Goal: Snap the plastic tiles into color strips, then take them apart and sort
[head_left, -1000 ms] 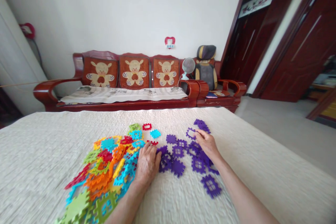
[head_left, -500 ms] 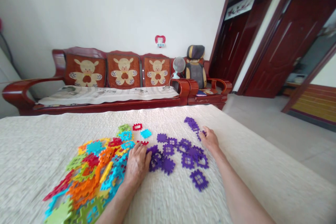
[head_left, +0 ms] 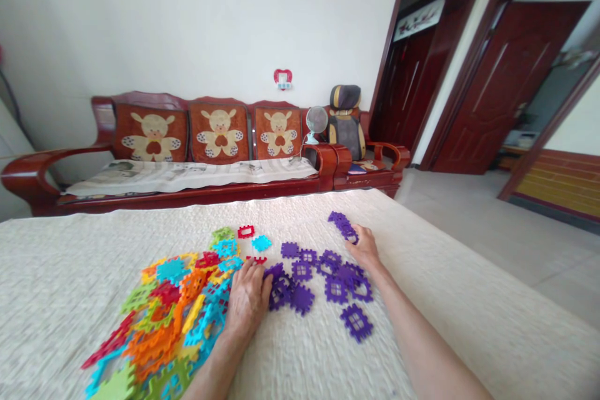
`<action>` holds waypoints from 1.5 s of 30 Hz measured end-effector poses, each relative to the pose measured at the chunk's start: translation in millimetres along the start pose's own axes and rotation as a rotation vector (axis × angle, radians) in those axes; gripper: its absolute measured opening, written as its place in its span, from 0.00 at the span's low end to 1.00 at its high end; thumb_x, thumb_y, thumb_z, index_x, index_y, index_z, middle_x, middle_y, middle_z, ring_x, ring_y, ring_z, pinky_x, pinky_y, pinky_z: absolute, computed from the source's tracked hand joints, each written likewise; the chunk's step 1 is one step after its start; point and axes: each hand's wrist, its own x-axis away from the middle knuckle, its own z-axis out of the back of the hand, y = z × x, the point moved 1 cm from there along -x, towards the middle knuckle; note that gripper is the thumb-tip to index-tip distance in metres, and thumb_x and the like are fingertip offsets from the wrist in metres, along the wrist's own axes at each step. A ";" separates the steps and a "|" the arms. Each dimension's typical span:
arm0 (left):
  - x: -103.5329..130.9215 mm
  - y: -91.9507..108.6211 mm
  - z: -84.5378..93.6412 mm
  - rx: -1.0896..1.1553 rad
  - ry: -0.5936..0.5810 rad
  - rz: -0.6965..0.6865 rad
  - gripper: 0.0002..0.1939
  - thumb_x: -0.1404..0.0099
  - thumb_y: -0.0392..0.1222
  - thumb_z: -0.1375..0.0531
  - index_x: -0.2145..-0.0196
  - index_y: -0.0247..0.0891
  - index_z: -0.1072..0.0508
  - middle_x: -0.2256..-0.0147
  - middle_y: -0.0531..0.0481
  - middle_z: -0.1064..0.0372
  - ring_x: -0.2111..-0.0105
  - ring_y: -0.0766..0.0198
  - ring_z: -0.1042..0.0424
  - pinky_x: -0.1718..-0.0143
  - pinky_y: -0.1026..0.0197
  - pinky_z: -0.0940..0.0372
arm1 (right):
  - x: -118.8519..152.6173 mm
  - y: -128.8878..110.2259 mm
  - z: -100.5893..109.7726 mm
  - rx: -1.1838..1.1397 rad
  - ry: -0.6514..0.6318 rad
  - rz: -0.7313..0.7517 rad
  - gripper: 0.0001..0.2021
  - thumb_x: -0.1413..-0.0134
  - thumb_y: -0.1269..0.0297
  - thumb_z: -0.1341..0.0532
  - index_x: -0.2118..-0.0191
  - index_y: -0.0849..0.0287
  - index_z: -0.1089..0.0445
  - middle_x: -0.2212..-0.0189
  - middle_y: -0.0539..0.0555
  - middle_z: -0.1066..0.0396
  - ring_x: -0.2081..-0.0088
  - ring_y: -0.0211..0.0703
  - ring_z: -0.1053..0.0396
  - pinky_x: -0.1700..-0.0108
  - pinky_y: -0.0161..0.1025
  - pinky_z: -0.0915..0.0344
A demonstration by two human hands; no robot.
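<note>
My right hand (head_left: 364, 247) pinches a purple interlocking tile (head_left: 352, 239) at the near end of a short row of purple tiles (head_left: 341, 222) toward the far side of the table. My left hand (head_left: 247, 295) rests with its fingers lying loosely forward and its thumb apart, between the mixed pile and the purple tiles. Its thumb is beside a purple tile (head_left: 274, 271); whether it touches cannot be made out. More purple tiles (head_left: 336, 289), some with window-like cutouts, lie loosely between my hands, several overlapping.
A heap of orange tiles (head_left: 154, 342), blue, red, green and yellow ones spreads at the left. A red frame tile (head_left: 245, 232) and a light blue tile (head_left: 261, 243) lie apart behind it. The table (head_left: 450, 275) has a quilted cream cover. Beyond stands a wooden sofa (head_left: 225, 192).
My right hand has moved slightly left, bringing its purple tile against the end of the row. My left hand stays nearly in place. The view has tilted slightly.
</note>
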 end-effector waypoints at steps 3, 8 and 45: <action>-0.2 0.1 0.0 0.002 -0.002 0.003 0.10 0.35 0.42 0.49 0.64 0.37 0.30 0.62 0.43 0.28 0.49 0.50 0.36 0.51 0.47 0.38 | -5.3 -3.6 -6.3 0.007 0.027 0.011 0.26 0.57 0.63 0.42 0.48 0.62 0.37 0.54 0.60 0.37 0.51 0.51 0.37 0.46 0.46 0.41; 0.7 -1.4 -2.3 -0.002 0.016 -0.011 0.08 0.35 0.41 0.48 0.65 0.38 0.30 0.63 0.44 0.28 0.49 0.50 0.35 0.51 0.47 0.38 | -8.9 -3.3 -6.4 0.067 -0.002 -0.061 0.25 0.54 0.59 0.42 0.48 0.60 0.37 0.53 0.60 0.37 0.51 0.53 0.38 0.50 0.46 0.39; 4.7 -9.0 -12.2 -0.036 0.076 -0.076 0.08 0.35 0.42 0.46 0.62 0.37 0.31 0.61 0.43 0.28 0.50 0.49 0.35 0.53 0.46 0.36 | -13.7 -17.9 -9.6 0.263 -0.079 -0.214 0.30 0.52 0.55 0.43 0.44 0.67 0.43 0.55 0.64 0.36 0.51 0.55 0.38 0.51 0.44 0.41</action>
